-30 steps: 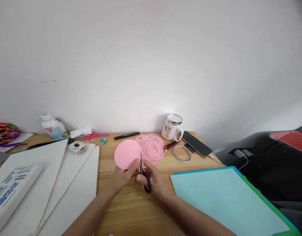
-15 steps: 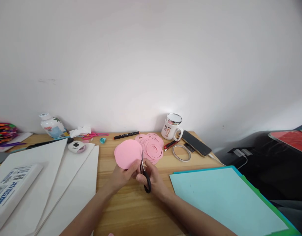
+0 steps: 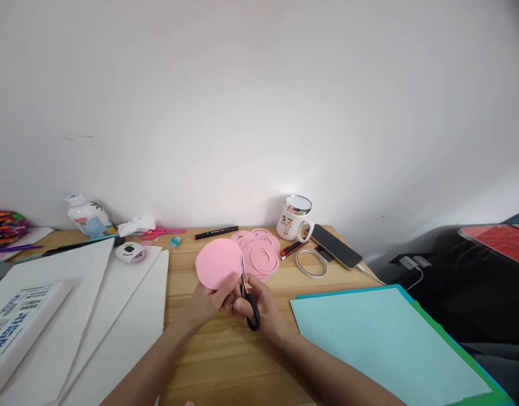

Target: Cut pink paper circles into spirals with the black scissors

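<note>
A pink paper disc is pinched at its lower edge by my left hand above the wooden desk. Black-handled scissors are gripped in my right hand, with the blades pointing up along the disc's right edge. Just behind, a heap of pink spiral-cut discs lies on the desk.
White sheets and a white box lie at the left. Light blue paper on green card lies at the right. At the back stand a mug, phone, tape ring, black marker, bottle.
Almost nothing differs: both hands, the disc and the scissors stay at the same spot, and the whole view has drifted slightly.
</note>
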Action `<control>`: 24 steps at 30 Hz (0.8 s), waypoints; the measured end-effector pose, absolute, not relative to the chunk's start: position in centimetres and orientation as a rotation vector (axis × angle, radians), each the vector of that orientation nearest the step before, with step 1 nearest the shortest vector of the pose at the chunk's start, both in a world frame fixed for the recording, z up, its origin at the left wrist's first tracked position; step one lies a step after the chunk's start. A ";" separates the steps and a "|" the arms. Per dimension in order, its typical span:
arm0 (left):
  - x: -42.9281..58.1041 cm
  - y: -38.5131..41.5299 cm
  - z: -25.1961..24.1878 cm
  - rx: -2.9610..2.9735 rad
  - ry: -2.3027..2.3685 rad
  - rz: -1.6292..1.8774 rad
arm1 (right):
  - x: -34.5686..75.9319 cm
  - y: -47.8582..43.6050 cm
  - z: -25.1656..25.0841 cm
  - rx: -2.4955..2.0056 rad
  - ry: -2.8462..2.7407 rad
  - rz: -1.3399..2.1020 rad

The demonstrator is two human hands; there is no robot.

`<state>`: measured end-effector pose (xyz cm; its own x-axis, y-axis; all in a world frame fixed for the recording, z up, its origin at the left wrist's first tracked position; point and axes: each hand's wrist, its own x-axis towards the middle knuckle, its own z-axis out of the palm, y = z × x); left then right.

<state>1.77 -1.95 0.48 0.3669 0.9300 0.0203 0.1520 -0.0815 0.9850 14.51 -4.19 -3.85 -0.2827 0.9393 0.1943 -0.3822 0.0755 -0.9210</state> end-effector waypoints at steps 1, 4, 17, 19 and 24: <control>1.8 -1.9 0.4 1.511 1.019 0.887 | 14.5 -4.2 -3.9 -0.656 -1.200 1.486; 1.7 -1.8 0.3 1.485 1.035 0.907 | 14.4 -4.2 -3.7 -0.641 -1.208 1.486; 1.8 -1.9 0.6 1.519 0.999 0.873 | 14.6 -4.2 -3.5 -0.681 -1.215 1.430; 1.7 -1.8 0.5 1.525 1.000 0.874 | 14.5 -4.3 -3.3 -0.695 -1.220 1.441; 1.6 -1.7 0.3 1.546 0.985 0.869 | 14.4 -4.3 -3.0 -0.674 -1.230 1.439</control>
